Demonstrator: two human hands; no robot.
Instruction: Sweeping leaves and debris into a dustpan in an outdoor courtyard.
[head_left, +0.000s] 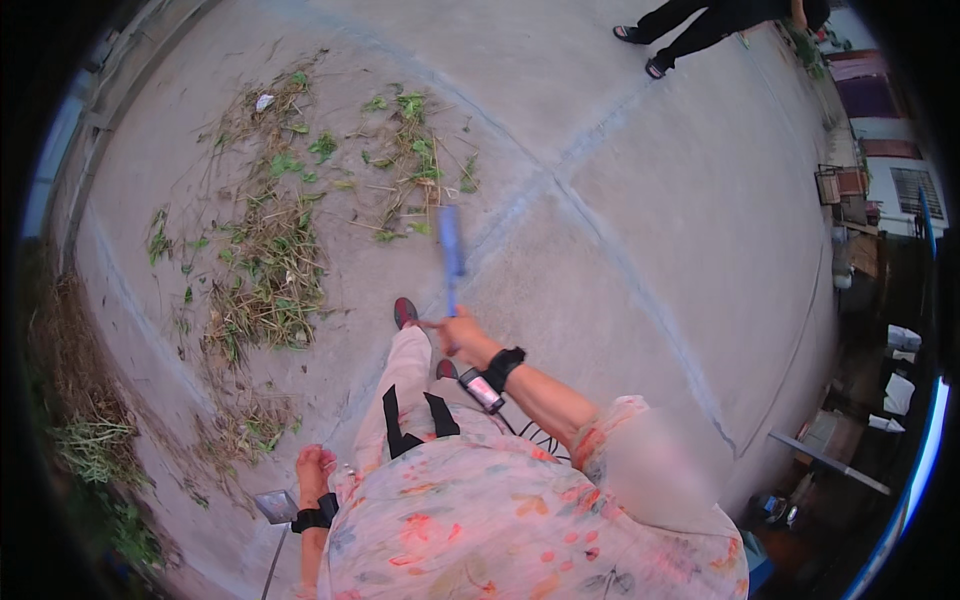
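Note:
My right hand (461, 334) is closed around the thin end of a blurred blue object (451, 247), which points away from me over the concrete; its exact kind cannot be told. At the lower left, my left hand (313, 469) hangs beside my body with curled fingers, and whether it holds anything is unclear. Close to that wrist is a grey square-ended item (276, 506) with a thin rod. Dry stalks and green leaves (274, 281) lie scattered on the ground ahead and to the left. A smaller strewn patch (416, 150) lies beyond the blue object.
Another person (697, 26) in dark clothes stands at the upper right. A low wall edge (112, 112) runs along the left, with heaped dry plants (82, 360) below it. Boxes, white items and a grey bar (829, 463) are at the right. A crack (555, 176) crosses the concrete.

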